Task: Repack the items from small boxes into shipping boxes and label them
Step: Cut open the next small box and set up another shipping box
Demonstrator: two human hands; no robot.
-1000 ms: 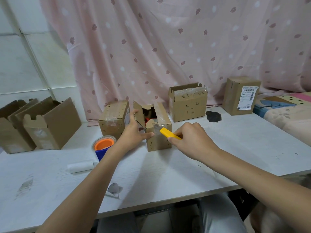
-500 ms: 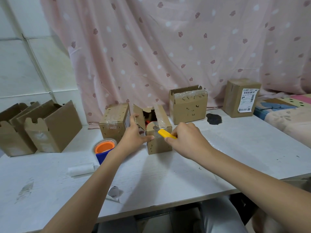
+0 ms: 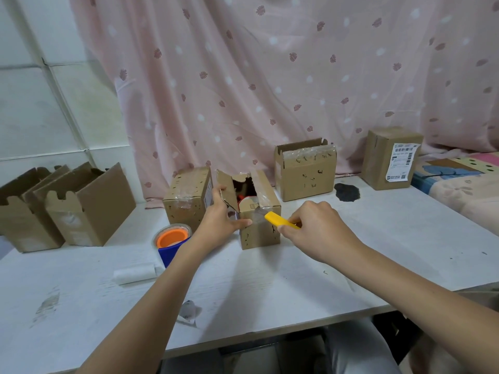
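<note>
Both hands reach forward — left hand (image 3: 220, 221) grips box (image 3: 259, 209), right hand (image 3: 314, 229) holds cutter (image 3: 279, 221).

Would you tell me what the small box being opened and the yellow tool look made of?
Small box: brown corrugated cardboard, matte, with torn flap edges and glossy clear tape. Yellow tool: apparently smooth plastic, uniformly bright and slightly shiny; any blade is not visible.

Illumination is soft, even and moderately bright. The forearms cast faint, diffuse shadows on the white table (image 3: 270, 279). Mild glare shows on the clear tape of the open box (image 3: 259, 211). Wide-angle distortion bends the wall tile lines (image 3: 64, 109) at left. Focus is slightly soft throughout.
</note>
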